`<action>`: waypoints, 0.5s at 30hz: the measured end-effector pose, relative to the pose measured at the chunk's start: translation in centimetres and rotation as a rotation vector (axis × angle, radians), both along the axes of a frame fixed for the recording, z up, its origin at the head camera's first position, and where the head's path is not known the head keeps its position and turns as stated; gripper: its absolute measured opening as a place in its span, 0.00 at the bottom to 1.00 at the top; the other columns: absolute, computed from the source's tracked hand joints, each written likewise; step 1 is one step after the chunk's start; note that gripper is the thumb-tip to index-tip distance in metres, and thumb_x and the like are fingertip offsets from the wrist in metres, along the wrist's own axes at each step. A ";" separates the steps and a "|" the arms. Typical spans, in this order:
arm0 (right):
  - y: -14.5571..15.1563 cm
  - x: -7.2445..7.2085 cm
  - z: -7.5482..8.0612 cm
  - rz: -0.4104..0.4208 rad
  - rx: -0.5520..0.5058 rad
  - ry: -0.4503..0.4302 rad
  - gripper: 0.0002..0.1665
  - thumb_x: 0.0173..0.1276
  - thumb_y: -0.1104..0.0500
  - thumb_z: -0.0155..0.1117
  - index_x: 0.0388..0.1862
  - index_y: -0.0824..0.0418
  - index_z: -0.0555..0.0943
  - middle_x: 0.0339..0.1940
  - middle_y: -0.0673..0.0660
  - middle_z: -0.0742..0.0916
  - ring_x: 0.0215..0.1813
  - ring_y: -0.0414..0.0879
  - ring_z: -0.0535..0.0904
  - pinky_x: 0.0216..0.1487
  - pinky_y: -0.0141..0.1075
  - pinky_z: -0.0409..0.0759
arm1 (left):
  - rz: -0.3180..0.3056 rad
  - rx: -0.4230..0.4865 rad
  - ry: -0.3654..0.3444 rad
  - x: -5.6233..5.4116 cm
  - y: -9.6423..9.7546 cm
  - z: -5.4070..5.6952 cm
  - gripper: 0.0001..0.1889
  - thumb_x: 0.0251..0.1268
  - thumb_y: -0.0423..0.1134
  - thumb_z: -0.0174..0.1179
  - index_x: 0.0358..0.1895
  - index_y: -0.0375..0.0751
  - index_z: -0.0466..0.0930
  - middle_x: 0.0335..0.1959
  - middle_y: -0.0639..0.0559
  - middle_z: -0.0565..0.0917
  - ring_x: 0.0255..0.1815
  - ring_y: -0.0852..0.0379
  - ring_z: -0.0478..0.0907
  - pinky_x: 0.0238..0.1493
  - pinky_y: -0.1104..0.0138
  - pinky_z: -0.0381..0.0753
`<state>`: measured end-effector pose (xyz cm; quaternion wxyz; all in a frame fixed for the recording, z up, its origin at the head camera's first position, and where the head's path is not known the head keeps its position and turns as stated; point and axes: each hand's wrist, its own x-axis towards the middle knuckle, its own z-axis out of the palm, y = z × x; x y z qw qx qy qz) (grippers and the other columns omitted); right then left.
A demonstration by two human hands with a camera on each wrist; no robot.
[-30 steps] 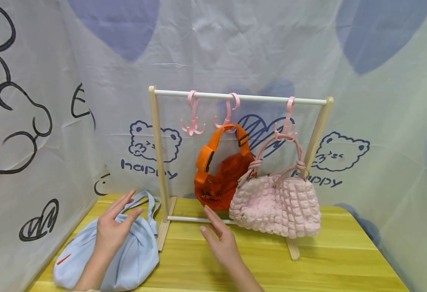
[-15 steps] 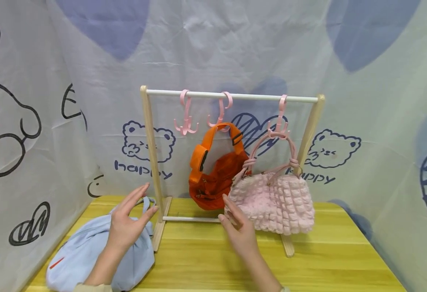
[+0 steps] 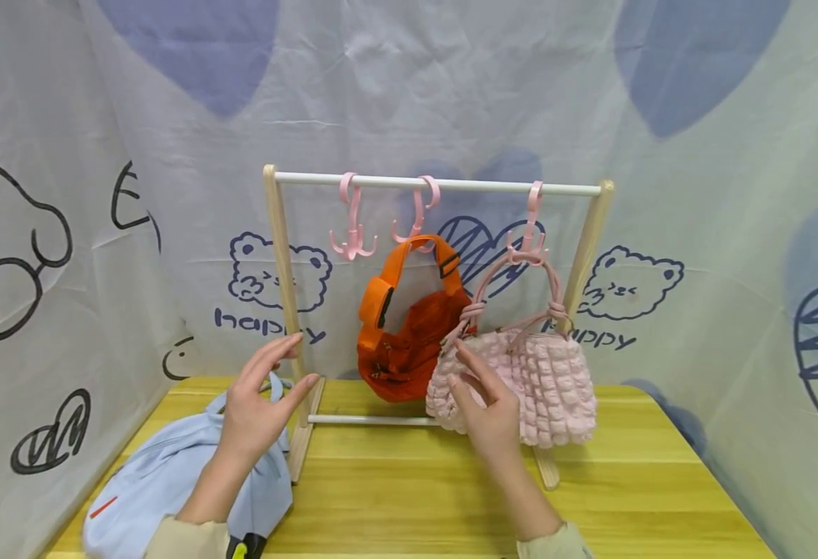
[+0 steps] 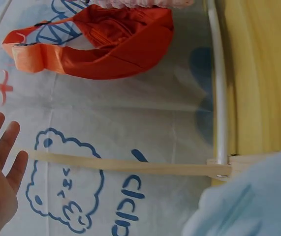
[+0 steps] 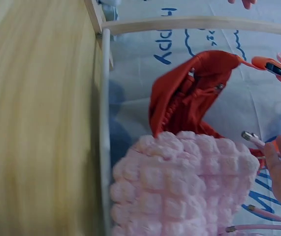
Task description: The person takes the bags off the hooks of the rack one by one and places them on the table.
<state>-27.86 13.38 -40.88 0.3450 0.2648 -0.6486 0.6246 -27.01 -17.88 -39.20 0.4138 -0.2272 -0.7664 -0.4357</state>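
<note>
My left hand (image 3: 256,411) is raised over the light blue bag (image 3: 164,466), fingers nearly straight, thumb apart, holding nothing. In front of the pink puffy handbag (image 3: 548,380) is my right hand (image 3: 490,411), its fingers loosely bent and nothing in them; whether it touches the bag cannot be told. That handbag hangs by its handle from a pink hook (image 3: 530,233) at the right of the rack. An orange-red waist bag (image 3: 409,341) hangs by its strap from the middle hook (image 3: 417,217). The left hook (image 3: 354,225) carries no bag.
The rack has a white top rail (image 3: 478,185), wooden side posts (image 3: 284,272) and a white lower bar (image 3: 374,420). It stands on a yellow wood-grain table (image 3: 395,497). A printed cloth (image 3: 395,93) hangs close behind.
Both hands have risen. The right hand has moved rightward, from below the orange-red bag to before the pink handbag. The head view has shifted slightly; the bags stay where they were.
</note>
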 end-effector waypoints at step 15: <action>2.2 -0.9 4.2 -0.062 -0.017 -0.042 0.22 0.70 0.73 0.68 0.63 0.71 0.82 0.63 0.66 0.85 0.63 0.46 0.83 0.62 0.38 0.82 | -0.118 0.032 0.152 -1.6 2.3 4.5 0.30 0.55 0.25 0.74 0.65 0.38 0.81 0.60 0.44 0.84 0.51 0.51 0.81 0.55 0.69 0.76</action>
